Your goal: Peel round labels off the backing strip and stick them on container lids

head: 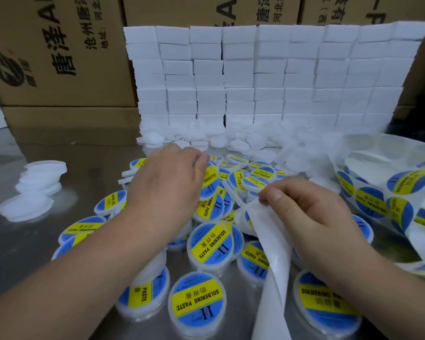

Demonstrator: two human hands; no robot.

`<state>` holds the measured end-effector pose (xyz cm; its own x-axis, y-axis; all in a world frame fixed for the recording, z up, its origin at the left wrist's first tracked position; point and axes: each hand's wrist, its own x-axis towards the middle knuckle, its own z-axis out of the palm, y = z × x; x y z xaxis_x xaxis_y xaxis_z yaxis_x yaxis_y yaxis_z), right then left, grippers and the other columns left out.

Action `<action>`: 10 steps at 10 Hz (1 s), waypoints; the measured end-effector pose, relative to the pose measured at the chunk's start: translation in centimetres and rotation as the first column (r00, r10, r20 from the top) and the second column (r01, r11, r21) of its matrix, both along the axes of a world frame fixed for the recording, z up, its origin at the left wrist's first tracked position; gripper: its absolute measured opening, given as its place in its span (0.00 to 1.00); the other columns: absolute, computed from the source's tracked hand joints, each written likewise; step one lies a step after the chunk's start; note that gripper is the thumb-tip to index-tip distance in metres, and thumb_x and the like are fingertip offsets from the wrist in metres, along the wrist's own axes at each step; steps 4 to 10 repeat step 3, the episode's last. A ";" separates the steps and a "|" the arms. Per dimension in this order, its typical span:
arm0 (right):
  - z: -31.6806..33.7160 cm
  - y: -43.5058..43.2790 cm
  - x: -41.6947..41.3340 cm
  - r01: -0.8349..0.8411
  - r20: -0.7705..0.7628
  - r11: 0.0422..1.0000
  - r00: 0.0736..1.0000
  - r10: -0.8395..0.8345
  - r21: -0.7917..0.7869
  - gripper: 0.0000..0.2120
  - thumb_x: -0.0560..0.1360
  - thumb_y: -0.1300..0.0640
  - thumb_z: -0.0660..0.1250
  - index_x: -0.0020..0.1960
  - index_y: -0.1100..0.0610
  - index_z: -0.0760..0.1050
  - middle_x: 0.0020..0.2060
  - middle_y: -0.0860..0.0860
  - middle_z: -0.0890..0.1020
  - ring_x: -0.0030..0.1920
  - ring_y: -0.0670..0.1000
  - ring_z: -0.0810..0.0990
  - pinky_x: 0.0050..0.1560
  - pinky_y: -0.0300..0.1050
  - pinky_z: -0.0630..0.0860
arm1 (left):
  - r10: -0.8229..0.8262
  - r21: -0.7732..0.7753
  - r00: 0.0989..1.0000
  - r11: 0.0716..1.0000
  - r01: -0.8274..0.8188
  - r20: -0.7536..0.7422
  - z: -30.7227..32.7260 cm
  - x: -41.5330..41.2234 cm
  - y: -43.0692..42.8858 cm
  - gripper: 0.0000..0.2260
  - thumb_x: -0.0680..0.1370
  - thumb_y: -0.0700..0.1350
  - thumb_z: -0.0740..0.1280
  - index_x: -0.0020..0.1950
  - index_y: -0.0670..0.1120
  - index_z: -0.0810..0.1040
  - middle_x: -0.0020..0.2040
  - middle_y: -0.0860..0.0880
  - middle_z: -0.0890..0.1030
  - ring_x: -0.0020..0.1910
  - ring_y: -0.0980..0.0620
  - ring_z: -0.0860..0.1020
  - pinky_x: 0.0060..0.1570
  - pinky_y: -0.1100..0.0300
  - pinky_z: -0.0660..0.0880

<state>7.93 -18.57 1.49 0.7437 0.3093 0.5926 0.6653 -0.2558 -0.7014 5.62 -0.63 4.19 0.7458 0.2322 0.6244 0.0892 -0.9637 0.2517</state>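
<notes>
Fingers [275,196] of the right hand [312,217] pinch the backing strip [274,278], which trails back past the wrist [349,263]; left hand [167,182], curled, hold unclear, is nearer the bare lids [238,144] just beyond its fingertips [203,159].

— Any free room?
— Bare table [22,241], well left of the left hand [167,185].
— Ahead of its fingers [203,161]?
— Heaped plain lids [231,141], then a white block wall [255,77] (labelled lids [211,244] crowd underneath).
</notes>
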 end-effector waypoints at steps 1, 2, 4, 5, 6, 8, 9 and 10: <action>0.2 -0.2 0.0 0.045 -0.017 0.999 0.999 -0.044 0.022 0.09 0.68 0.47 0.61 0.34 0.47 0.77 0.38 0.37 0.80 0.40 0.36 0.77 0.40 0.27 0.69 | 0.122 0.078 0.986 0.990 -0.114 -0.112 0.0 0.3 0.3 0.21 0.78 0.56 0.47 0.62 0.48 0.71 0.59 0.46 0.72 0.59 0.44 0.68 0.49 0.53 0.63; 0.7 -0.5 0.1 0.026 -0.084 0.996 0.996 -0.019 0.085 0.05 0.71 0.51 0.66 0.38 0.49 0.79 0.31 0.39 0.80 0.35 0.39 0.76 0.38 0.33 0.69 | 0.064 0.043 0.995 0.997 -0.061 -0.072 0.2 -0.1 0.2 0.24 0.77 0.56 0.49 0.71 0.49 0.65 0.66 0.47 0.70 0.63 0.45 0.65 0.56 0.53 0.62; 2.1 -2.0 0.6 0.135 -0.141 0.983 0.983 -0.118 0.120 0.13 0.72 0.64 0.65 0.35 0.48 0.78 0.28 0.38 0.79 0.28 0.37 0.74 0.31 0.26 0.68 | -0.033 -0.070 0.997 0.997 0.038 0.069 0.8 -0.8 -0.4 0.18 0.78 0.53 0.55 0.66 0.49 0.71 0.64 0.49 0.71 0.63 0.48 0.66 0.56 0.59 0.59; 2.1 -2.0 0.6 0.135 -0.141 0.983 0.983 -0.118 0.120 0.13 0.72 0.64 0.65 0.35 0.48 0.78 0.28 0.38 0.79 0.28 0.37 0.74 0.31 0.26 0.68 | -0.033 -0.070 0.997 0.997 0.038 0.069 0.8 -0.8 -0.4 0.18 0.78 0.53 0.55 0.66 0.49 0.71 0.64 0.49 0.71 0.63 0.48 0.66 0.56 0.59 0.59; 2.1 -2.0 0.6 0.135 -0.141 0.983 0.983 -0.118 0.120 0.13 0.72 0.64 0.65 0.35 0.48 0.78 0.28 0.38 0.79 0.28 0.37 0.74 0.31 0.26 0.68 | -0.033 -0.070 0.997 0.997 0.038 0.069 0.8 -0.8 -0.4 0.18 0.78 0.53 0.55 0.66 0.49 0.71 0.64 0.49 0.71 0.63 0.48 0.66 0.56 0.59 0.59; 2.1 -2.0 0.6 0.135 -0.141 0.983 0.983 -0.118 0.120 0.13 0.72 0.64 0.65 0.35 0.48 0.78 0.28 0.38 0.79 0.28 0.37 0.74 0.31 0.26 0.68 | -0.033 -0.070 0.997 0.997 0.038 0.069 0.8 -0.8 -0.4 0.18 0.78 0.53 0.55 0.66 0.49 0.71 0.64 0.49 0.71 0.63 0.48 0.66 0.56 0.59 0.59; 2.1 -2.0 0.6 0.135 -0.141 0.983 0.983 -0.118 0.120 0.13 0.72 0.64 0.65 0.35 0.48 0.78 0.28 0.38 0.79 0.28 0.37 0.74 0.31 0.26 0.68 | -0.033 -0.070 0.997 0.997 0.038 0.069 0.8 -0.8 -0.4 0.18 0.78 0.53 0.55 0.66 0.49 0.71 0.64 0.49 0.71 0.63 0.48 0.66 0.56 0.59 0.59; 2.1 -2.0 0.6 0.135 -0.141 0.983 0.983 -0.118 0.120 0.13 0.72 0.64 0.65 0.35 0.48 0.78 0.28 0.38 0.79 0.28 0.37 0.74 0.31 0.26 0.68 | -0.033 -0.070 0.997 0.997 0.038 0.069 0.8 -0.8 -0.4 0.18 0.78 0.53 0.55 0.66 0.49 0.71 0.64 0.49 0.71 0.63 0.48 0.66 0.56 0.59 0.59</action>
